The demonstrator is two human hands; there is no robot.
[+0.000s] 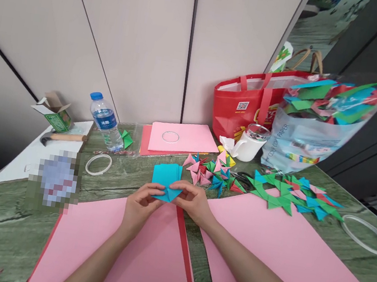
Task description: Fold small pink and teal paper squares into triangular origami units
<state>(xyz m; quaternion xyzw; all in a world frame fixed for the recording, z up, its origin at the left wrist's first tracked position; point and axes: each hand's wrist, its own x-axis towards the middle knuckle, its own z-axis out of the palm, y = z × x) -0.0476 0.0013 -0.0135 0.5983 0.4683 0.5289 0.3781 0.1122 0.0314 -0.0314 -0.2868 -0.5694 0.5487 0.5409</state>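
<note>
My left hand [140, 206] and my right hand [192, 200] meet at the middle of the table, each pinching one side of a small folded blue paper piece [167, 193]. Just behind that piece lies a stack of blue square sheets [166, 174]. Both hands rest over large pink paper sheets [142, 253]. A pile of folded paper pieces in pink, green, blue and red [214, 171] sits behind my right hand. A row of joined green, blue and pink folded pieces [290, 195] stretches to the right.
A water bottle [105, 121], a small open box [53, 111], a hammer [62, 137] and a tape ring [98, 164] are at the left. A white mug [249, 143], red bag [247, 105], clear bag of folded paper [321, 119] and scissors [245, 179] stand behind. Another ring [368, 235] lies far right.
</note>
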